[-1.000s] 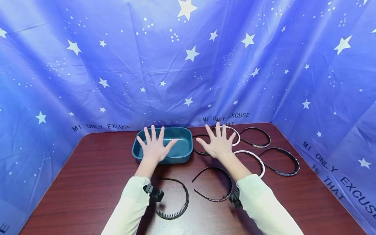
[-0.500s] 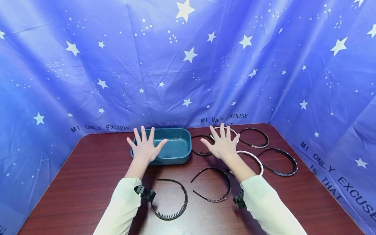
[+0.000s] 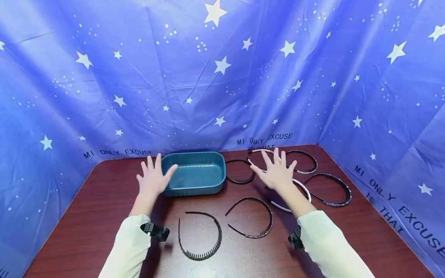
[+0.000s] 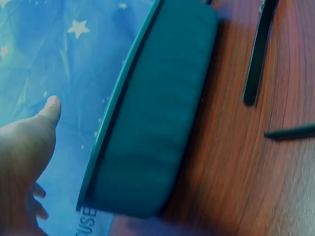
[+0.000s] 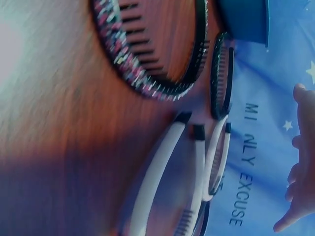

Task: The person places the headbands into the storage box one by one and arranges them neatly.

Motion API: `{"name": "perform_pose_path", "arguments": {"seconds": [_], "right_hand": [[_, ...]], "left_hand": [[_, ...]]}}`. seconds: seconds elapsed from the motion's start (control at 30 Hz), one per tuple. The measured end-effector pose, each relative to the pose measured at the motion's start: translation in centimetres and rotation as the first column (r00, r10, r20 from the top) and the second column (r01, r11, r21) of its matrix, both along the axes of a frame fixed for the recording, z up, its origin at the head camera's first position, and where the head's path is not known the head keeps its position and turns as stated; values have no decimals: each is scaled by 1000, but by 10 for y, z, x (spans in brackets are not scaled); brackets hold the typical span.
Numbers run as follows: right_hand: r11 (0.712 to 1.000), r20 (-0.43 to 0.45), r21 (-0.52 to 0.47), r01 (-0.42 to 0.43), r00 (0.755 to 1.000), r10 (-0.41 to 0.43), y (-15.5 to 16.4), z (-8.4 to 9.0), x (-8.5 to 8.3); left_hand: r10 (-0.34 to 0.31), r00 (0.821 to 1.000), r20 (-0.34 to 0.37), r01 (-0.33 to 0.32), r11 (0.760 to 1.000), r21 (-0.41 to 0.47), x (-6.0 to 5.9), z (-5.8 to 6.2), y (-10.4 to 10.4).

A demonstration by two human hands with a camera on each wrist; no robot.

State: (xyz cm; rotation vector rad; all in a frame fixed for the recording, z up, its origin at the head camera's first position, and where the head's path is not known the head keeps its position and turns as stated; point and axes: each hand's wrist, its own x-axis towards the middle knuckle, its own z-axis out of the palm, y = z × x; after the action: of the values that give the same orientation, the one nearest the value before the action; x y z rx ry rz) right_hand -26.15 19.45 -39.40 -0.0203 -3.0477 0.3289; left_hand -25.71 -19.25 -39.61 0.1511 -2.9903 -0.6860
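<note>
My left hand hovers open with fingers spread just left of a teal plastic tub; the thumb reaches toward its left rim. In the left wrist view the left hand is apart from the tub wall. Open and spread too, my right hand floats above a white headband, partly hiding it. A black toothed headband lies between the tub and this hand. Neither hand holds anything. The right wrist view shows the right hand and the white headband.
On the dark wooden table a black toothed headband and a sparkly black headband lie near me. Several more headbands lie at the back right, one studded. Blue starred cloth walls in the table on three sides.
Both hands have moved apart: the left has slid off the tub toward its left side, the right has shifted right over the white headband. Both stay open.
</note>
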Motion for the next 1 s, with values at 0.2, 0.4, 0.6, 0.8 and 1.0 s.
{"name": "perform_pose_path", "arguments": {"seconds": [0.2,0.4,0.6,0.8,1.0], "right_hand": [[1000,-3,-2,1,1000,-1,14,-3,1],[1000,-11,-2,2,1000,-2,29,-3,6],[1000,-18,-7,13,1000,-13,42,-4,11],[1000,-30,-1,22,999,-22,52,-5,13],[1000,-57,-9,28,998,-28,61,-7,12]], "left_hand": [[36,998,-56,-29,993,110,5,-4,-22],[33,995,-98,-9,974,228,6,-14,-30],[33,993,-115,5,949,315,2,-24,-26],[55,994,-98,-9,907,422,1,-32,-22],[83,992,-100,-22,869,495,1,-39,-24]]}}
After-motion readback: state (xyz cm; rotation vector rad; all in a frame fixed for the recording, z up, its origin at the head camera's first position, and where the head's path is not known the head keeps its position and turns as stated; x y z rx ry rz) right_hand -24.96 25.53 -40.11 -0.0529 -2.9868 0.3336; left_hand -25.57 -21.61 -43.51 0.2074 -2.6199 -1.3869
